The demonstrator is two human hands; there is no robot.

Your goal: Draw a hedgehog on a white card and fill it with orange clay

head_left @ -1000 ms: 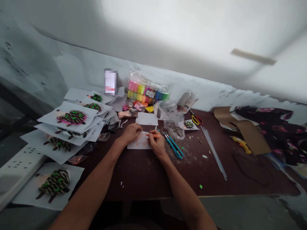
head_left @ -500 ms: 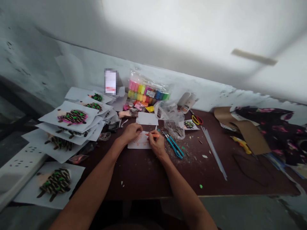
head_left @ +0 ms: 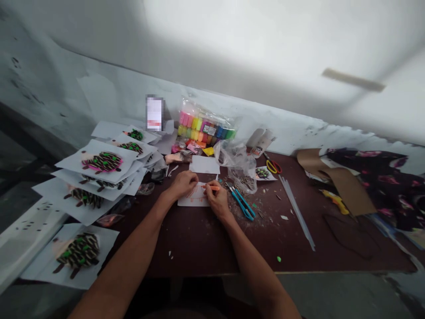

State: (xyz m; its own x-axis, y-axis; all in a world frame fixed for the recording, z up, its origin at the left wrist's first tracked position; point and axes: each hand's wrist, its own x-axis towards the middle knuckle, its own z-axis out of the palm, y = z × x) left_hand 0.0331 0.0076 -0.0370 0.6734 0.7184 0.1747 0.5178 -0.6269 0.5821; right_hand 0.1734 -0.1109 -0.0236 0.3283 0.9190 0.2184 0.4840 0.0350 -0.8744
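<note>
**A right hand gripping an orange pen on a paper sheet**

Left of the sheet, hedgehog pictures are lying in stacks. The left hand is resting open on the sheet, holding it down, and the hands are barely shifting from the earlier frame. Right of the sheet, blue cutters, scissors and brown paper are lying on the dark table, with a white wall rising behind.
</note>
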